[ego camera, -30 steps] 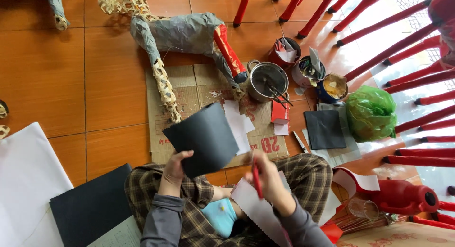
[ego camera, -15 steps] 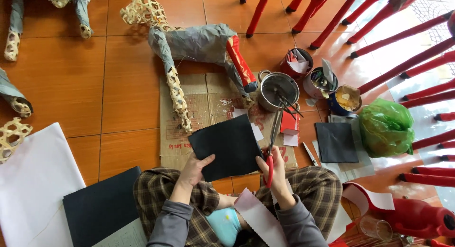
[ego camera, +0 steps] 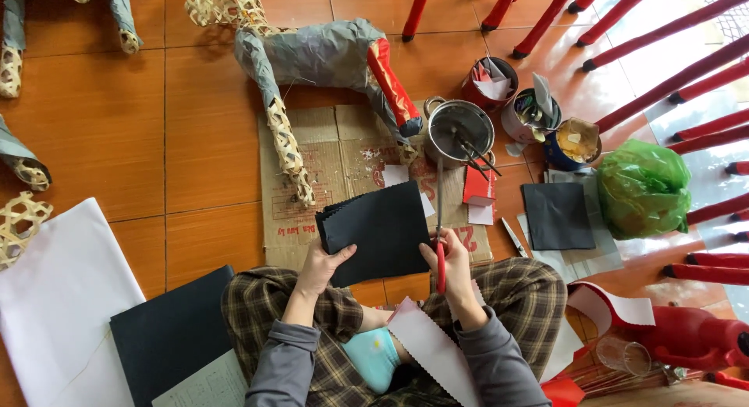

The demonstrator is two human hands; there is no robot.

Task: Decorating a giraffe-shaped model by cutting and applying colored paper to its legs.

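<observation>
Centre frame: black paper stack [ego camera: 378, 231] pinched in left hand [ego camera: 320, 266]; right hand [ego camera: 451, 259] closed round one pair of red-handled scissors [ego camera: 439, 243] at stack's right edge.

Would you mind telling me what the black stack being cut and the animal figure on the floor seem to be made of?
Black stack: thin matte paper sheets, apparently; layered zigzag edges show at its left side. Animal figure: an open-weave frame, likely bamboo strips, bare at the legs, with crinkled grey paper over the body and glossy red on one leg.
</observation>
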